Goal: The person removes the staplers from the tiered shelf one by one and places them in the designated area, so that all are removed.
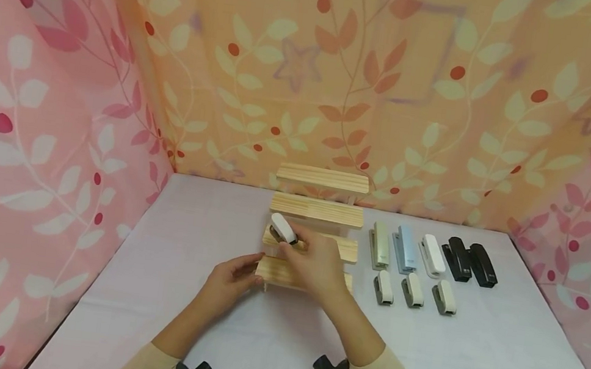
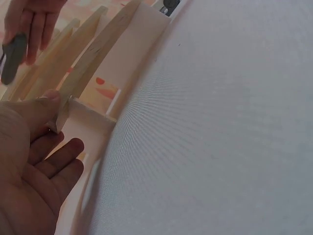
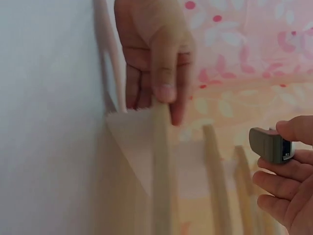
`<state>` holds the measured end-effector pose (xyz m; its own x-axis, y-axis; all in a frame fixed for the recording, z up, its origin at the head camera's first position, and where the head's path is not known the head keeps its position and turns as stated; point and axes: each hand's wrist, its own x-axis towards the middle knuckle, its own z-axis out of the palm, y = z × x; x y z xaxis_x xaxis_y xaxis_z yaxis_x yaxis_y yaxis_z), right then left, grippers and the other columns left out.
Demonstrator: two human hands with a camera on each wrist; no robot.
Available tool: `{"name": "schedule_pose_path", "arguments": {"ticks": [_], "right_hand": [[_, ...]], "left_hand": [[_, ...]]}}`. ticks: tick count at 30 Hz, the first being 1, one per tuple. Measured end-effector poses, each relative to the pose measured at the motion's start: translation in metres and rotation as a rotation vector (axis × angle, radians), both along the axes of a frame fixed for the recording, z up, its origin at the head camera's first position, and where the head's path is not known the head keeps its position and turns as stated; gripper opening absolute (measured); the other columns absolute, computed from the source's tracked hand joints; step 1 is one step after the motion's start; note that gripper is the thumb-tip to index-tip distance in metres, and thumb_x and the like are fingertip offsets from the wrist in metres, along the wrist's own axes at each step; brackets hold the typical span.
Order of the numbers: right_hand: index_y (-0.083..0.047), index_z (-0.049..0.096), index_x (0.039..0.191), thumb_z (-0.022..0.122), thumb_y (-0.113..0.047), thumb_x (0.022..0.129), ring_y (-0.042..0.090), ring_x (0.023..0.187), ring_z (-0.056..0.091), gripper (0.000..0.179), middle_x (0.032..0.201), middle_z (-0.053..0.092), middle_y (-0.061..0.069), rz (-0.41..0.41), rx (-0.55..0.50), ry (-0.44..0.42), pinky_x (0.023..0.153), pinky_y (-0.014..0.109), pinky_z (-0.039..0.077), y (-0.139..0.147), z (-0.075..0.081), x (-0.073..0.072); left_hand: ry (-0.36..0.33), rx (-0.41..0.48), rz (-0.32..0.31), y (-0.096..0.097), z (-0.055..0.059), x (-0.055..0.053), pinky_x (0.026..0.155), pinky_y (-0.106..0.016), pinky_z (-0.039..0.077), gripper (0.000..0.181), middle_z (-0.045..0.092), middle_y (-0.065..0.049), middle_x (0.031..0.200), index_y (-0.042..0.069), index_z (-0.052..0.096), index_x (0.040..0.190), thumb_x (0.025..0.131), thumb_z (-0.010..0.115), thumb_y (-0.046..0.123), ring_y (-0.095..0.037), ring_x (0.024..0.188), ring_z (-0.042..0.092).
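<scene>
My right hand (image 1: 317, 262) holds a small white stapler (image 1: 283, 228) with a grey-green base between thumb and fingers. In the head view it is over the left part of a stepped wooden rack (image 1: 317, 211). The stapler's grey-green underside (image 3: 266, 144) faces the right wrist camera. At the rack's front left corner, my left hand (image 1: 231, 281) pinches the end of the lowest board. In the left wrist view the thumb (image 2: 46, 98) lies on the board (image 2: 80, 73), with the other fingers curled below it. Part of the rack is hidden behind the right hand.
Right of the rack stand a green stapler (image 1: 379, 246), a blue one (image 1: 405, 249), a white one (image 1: 433, 255) and two black ones (image 1: 483, 266). Several small white staplers (image 1: 413, 290) sit in front of them. A floral curtain (image 1: 264, 82) hangs behind the white-covered table (image 1: 203, 216).
</scene>
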<state>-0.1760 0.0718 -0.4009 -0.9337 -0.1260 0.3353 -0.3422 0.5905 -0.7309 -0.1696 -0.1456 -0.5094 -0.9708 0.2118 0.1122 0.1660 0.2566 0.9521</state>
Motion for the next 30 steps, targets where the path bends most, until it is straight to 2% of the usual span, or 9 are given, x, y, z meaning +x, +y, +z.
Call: {"name": "schedule_pose_path", "arguments": {"ticks": [5, 9, 11, 15, 18, 20, 24, 27, 30], "right_hand": [[-0.016, 0.073, 0.129, 0.083, -0.025, 0.089, 0.022, 0.11, 0.072, 0.042, 0.118, 0.076, 0.006, -0.008, 0.05, 0.101, 0.086, 0.046, 0.062, 0.036, 0.024, 0.014], [-0.011, 0.07, 0.131, 0.083, -0.023, 0.089, 0.027, 0.11, 0.072, 0.045, 0.119, 0.075, 0.01, -0.051, 0.084, 0.175, 0.087, 0.051, 0.063, 0.071, 0.034, 0.023], [-0.01, 0.07, 0.132, 0.083, -0.022, 0.089, 0.029, 0.112, 0.072, 0.046, 0.12, 0.075, 0.011, -0.071, 0.09, 0.209, 0.091, 0.053, 0.061, 0.088, 0.035, 0.027], [-0.011, 0.07, 0.133, 0.084, -0.018, 0.088, 0.03, 0.109, 0.073, 0.047, 0.119, 0.075, 0.012, -0.119, 0.115, 0.252, 0.081, 0.05, 0.064, 0.123, 0.033, 0.034], [-0.01, 0.069, 0.133, 0.083, -0.018, 0.089, 0.033, 0.107, 0.072, 0.047, 0.118, 0.075, 0.014, -0.165, 0.139, 0.233, 0.075, 0.052, 0.064, 0.148, 0.028, 0.04], [-0.01, 0.07, 0.133, 0.083, -0.02, 0.089, 0.035, 0.11, 0.071, 0.046, 0.117, 0.075, 0.015, -0.196, 0.147, 0.214, 0.079, 0.055, 0.063, 0.164, 0.025, 0.043], [-0.012, 0.069, 0.134, 0.083, -0.023, 0.089, 0.039, 0.113, 0.069, 0.048, 0.121, 0.073, 0.017, -0.257, 0.142, 0.173, 0.076, 0.022, 0.063, 0.195, 0.021, 0.05], [-0.013, 0.067, 0.137, 0.083, -0.026, 0.09, 0.045, 0.109, 0.068, 0.052, 0.124, 0.071, 0.021, -0.296, 0.141, 0.143, 0.064, -0.001, 0.046, 0.215, 0.017, 0.056], [-0.016, 0.065, 0.14, 0.082, -0.029, 0.091, 0.049, 0.112, 0.066, 0.053, 0.124, 0.071, 0.021, -0.342, 0.164, 0.112, 0.065, -0.002, 0.041, 0.233, 0.012, 0.061]], "left_hand": [[0.016, 0.004, -0.018, -0.002, -0.006, -0.003, 0.104, -0.026, 0.053, 0.056, 0.064, -0.003, 0.141, 0.011, 0.062, 0.14, 0.089, 0.082, 0.022, -0.023, 0.128, 0.063], [0.016, 0.008, -0.03, -0.002, -0.006, -0.002, 0.105, -0.026, 0.053, 0.057, 0.063, -0.004, 0.142, 0.011, 0.061, 0.141, 0.089, 0.081, 0.022, -0.024, 0.129, 0.062], [0.016, 0.001, -0.019, -0.002, -0.006, -0.002, 0.104, -0.026, 0.054, 0.057, 0.065, -0.004, 0.14, 0.012, 0.062, 0.141, 0.089, 0.082, 0.023, -0.024, 0.127, 0.063], [0.013, 0.013, -0.012, -0.001, -0.007, -0.002, 0.103, -0.027, 0.054, 0.056, 0.066, -0.005, 0.137, 0.012, 0.063, 0.14, 0.088, 0.082, 0.024, -0.024, 0.126, 0.064], [0.011, 0.028, -0.02, -0.001, -0.008, -0.002, 0.104, -0.028, 0.054, 0.056, 0.066, -0.008, 0.137, 0.01, 0.062, 0.14, 0.089, 0.082, 0.022, -0.025, 0.126, 0.064], [0.013, 0.033, -0.02, -0.001, -0.008, -0.002, 0.104, -0.029, 0.054, 0.056, 0.067, -0.009, 0.137, 0.009, 0.062, 0.14, 0.089, 0.082, 0.021, -0.026, 0.126, 0.064], [0.025, 0.049, -0.022, -0.002, -0.008, -0.002, 0.105, -0.034, 0.054, 0.056, 0.066, -0.011, 0.137, 0.007, 0.062, 0.14, 0.089, 0.081, 0.019, -0.028, 0.126, 0.064], [0.025, 0.059, -0.032, -0.001, -0.008, -0.002, 0.106, -0.034, 0.054, 0.056, 0.065, -0.012, 0.139, 0.006, 0.061, 0.14, 0.089, 0.08, 0.02, -0.029, 0.127, 0.063], [0.027, 0.055, -0.033, -0.002, -0.009, -0.003, 0.105, -0.03, 0.054, 0.056, 0.065, -0.011, 0.139, 0.006, 0.061, 0.14, 0.089, 0.081, 0.021, -0.028, 0.128, 0.063]]}}
